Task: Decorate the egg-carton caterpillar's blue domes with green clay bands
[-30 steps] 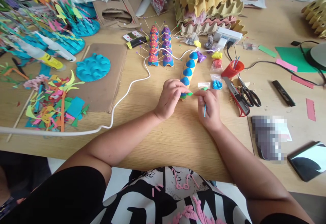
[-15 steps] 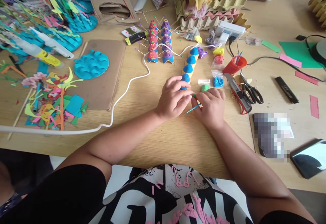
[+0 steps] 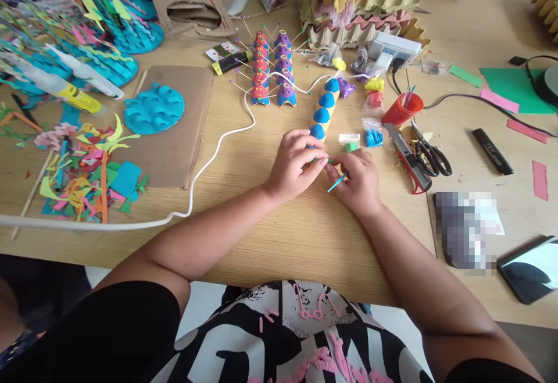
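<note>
My left hand (image 3: 294,169) is closed in a pinch on a small bit of green clay (image 3: 330,161) at its fingertips. My right hand (image 3: 360,182) meets it from the other side, its thumb and forefinger at the same clay. A thin blue modelling tool (image 3: 337,182) is tucked in the right hand's fingers, its tip pointing down-left. Just beyond the left hand lies an egg-carton strip (image 3: 322,111) with yellow sides and blue bumps; its near end is hidden by the fingers. A bag of green clay (image 3: 350,143) sits behind the right hand.
Painted red (image 3: 260,72) and purple (image 3: 284,72) carton caterpillars with pins stand behind. To the right are a red cup (image 3: 403,108), a box cutter (image 3: 407,159) and scissors (image 3: 430,156). A white cable (image 3: 192,188) crosses the left. Egg trays (image 3: 361,5) are stacked at the back.
My right hand has drawn back slightly, and the blue tool's tip has shifted a little to the right. More of the green clay shows between the fingertips. The left hand stays almost still.
</note>
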The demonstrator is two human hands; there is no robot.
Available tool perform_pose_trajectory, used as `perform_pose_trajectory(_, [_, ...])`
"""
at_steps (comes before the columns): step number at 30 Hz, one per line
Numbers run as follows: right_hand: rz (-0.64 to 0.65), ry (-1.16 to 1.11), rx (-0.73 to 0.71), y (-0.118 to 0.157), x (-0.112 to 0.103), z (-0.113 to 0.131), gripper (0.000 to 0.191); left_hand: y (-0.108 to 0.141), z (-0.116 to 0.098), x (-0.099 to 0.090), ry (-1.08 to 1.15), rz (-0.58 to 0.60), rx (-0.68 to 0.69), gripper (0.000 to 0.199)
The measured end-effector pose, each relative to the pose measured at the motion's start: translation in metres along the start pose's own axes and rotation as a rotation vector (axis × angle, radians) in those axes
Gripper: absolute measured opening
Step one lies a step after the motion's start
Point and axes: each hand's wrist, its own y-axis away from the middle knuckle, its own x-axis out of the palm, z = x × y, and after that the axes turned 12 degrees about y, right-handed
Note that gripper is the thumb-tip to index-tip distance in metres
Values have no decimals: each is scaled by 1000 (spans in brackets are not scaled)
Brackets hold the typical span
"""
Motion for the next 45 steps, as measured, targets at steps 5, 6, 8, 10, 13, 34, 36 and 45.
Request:
perform_pose_trajectory(5, [-1, 104, -70, 2, -3, 3, 32, 1, 0, -1, 9, 31, -24, 22])
perform_pose_trajectory(6, [-1, 143, -94, 3, -4, 4, 31, 1, 0, -1, 9, 34, -25, 24])
perform_pose_trajectory(8, [-2, 213, -130, 4, -6, 5, 28, 1, -1, -1, 9, 31, -17, 26])
perform_pose_trajectory(10, [4, 270, -143, 5, -7, 7, 27, 1, -1, -1, 10, 18, 0, 27])
perform_pose_trajectory(13, [2, 342, -163, 6, -7, 7, 28, 1, -3, 0, 13, -2, 22, 28])
perform_pose_trajectory(34, [-70, 340, -215, 6, -6, 3, 19, -2, -9, -1, -6, 82, -50, 12])
perform_pose_trajectory(36, [-79, 377, -223, 6, -8, 6, 20, -2, -9, -1, -6, 81, -31, 11])
perform_pose_trajectory(45, [-89, 351, -282, 6, -6, 12, 17, 0, -10, 0, -4, 57, 13, 10])
